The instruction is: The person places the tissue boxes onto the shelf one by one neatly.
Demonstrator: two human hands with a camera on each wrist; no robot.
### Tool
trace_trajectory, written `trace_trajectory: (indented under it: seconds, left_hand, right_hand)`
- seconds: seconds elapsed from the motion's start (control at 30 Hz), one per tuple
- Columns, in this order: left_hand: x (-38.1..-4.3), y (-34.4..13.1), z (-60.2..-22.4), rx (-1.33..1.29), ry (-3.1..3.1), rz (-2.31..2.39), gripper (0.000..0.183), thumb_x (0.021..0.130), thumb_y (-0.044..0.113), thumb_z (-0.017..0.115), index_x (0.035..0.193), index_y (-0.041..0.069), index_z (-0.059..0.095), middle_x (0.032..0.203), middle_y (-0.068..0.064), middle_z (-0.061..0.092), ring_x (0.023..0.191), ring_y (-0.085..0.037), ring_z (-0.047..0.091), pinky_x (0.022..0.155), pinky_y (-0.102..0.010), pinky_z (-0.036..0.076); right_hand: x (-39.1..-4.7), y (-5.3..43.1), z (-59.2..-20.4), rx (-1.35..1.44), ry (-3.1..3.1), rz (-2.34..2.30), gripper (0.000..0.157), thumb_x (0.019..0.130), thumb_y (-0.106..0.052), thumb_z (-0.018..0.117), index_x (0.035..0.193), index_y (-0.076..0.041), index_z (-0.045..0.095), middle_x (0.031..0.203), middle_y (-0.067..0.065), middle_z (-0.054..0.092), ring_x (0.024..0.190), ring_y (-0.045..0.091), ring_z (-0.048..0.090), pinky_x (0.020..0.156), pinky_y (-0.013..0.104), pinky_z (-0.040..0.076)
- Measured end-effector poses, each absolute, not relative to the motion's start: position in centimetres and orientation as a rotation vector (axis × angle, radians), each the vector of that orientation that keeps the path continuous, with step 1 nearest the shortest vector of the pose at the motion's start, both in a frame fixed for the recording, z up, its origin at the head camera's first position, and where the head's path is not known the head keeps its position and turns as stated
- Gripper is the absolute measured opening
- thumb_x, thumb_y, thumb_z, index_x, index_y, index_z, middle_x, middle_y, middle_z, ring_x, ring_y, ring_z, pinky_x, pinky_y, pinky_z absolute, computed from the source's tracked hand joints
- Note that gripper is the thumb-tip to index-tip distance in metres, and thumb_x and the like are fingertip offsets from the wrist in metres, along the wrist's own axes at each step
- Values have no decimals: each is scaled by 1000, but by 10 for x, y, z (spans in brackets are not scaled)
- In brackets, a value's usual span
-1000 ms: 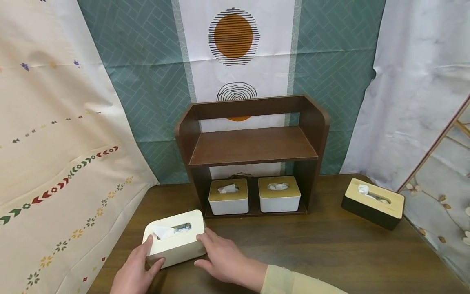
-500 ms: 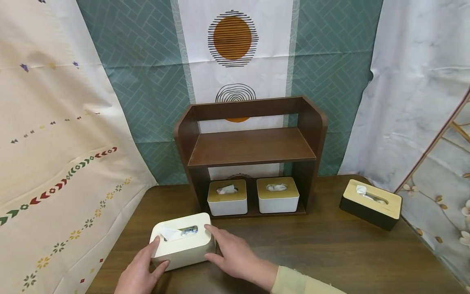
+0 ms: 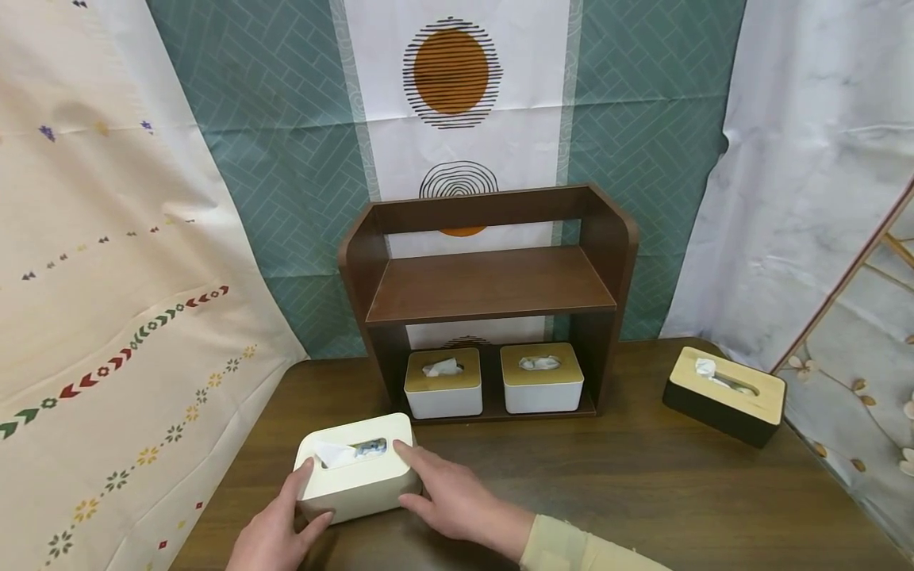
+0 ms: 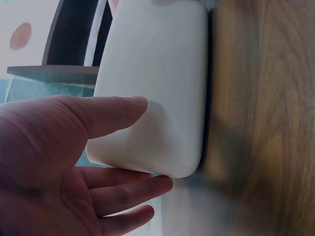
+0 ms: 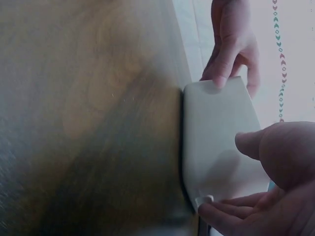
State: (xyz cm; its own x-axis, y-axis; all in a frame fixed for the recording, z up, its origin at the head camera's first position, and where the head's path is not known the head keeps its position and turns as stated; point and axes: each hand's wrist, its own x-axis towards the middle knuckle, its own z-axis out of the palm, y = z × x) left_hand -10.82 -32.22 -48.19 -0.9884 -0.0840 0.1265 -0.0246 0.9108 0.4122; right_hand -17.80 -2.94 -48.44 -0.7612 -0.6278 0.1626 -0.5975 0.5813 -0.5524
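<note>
A cream tissue box (image 3: 364,493) with an oval slot and a white tissue poking out is at the front left of the wooden table. My left hand (image 3: 274,525) holds its left end, with the thumb (image 4: 115,113) on the front face and the fingers around the corner, in the left wrist view. On the opposite end, my right hand (image 3: 457,493) holds the box between thumb and fingers. The right wrist view shows that thumb (image 5: 251,143) against the long side. A dark shadow line runs along the box's lower edge, close over the table.
Behind stands a brown two-tier shelf (image 3: 493,281). Its lower tier bears two white tissue boxes with wooden lids, one at left (image 3: 444,396) and one at right (image 3: 544,395). A black tissue box (image 3: 724,396) with a pale wooden lid sits at the table's right edge. Patterned cloths hang around.
Both hands have shifted the cream tissue box to the right, mostly in the first half second. The other boxes and the shelf have stayed put.
</note>
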Motion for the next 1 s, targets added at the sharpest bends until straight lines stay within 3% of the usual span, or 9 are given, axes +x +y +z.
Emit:
trace_trajectory:
  seconds: [0.23,0.5,0.7,0.87,1.0]
  left_hand:
    - [-103,-312,-477,117,-2921,-638,89,90,35,93,160,11,43,105,-23,78,85,-38,76,71,-56,56]
    - [-94,-291,-452,110,-2843,-630,86,93,29,91,164,16,43,105,-14,81,90,-33,78,67,-52,56]
    - [-84,-268,-432,-60,-2577,-527,90,82,16,98,159,20,52,104,-14,82,75,-29,75,57,-46,51]
    - [-84,-247,-410,-159,-2448,-462,96,75,14,102,159,23,55,105,-9,82,78,-29,76,55,-46,51]
    - [-89,-234,-394,-253,-2339,-421,98,72,15,103,158,23,59,97,-3,82,74,-25,73,53,-46,51]
  right_hand:
    - [-167,-23,-481,-999,2745,-1028,75,109,-35,73,174,-33,36,169,14,49,152,29,51,116,53,49]
    - [-153,-3,-461,-988,2790,-1178,72,110,-30,72,173,-38,36,171,13,47,151,35,53,111,61,51]
    - [-144,18,-440,-1009,2902,-1238,72,109,-27,74,172,-37,38,169,15,49,145,33,59,105,60,56]
    - [-142,37,-421,-1059,3027,-1302,73,106,-20,78,169,-34,44,166,13,52,145,32,60,103,59,57]
    - [-144,51,-406,-1074,3154,-1330,75,102,-17,83,166,-34,49,164,11,55,143,30,62,101,58,59]
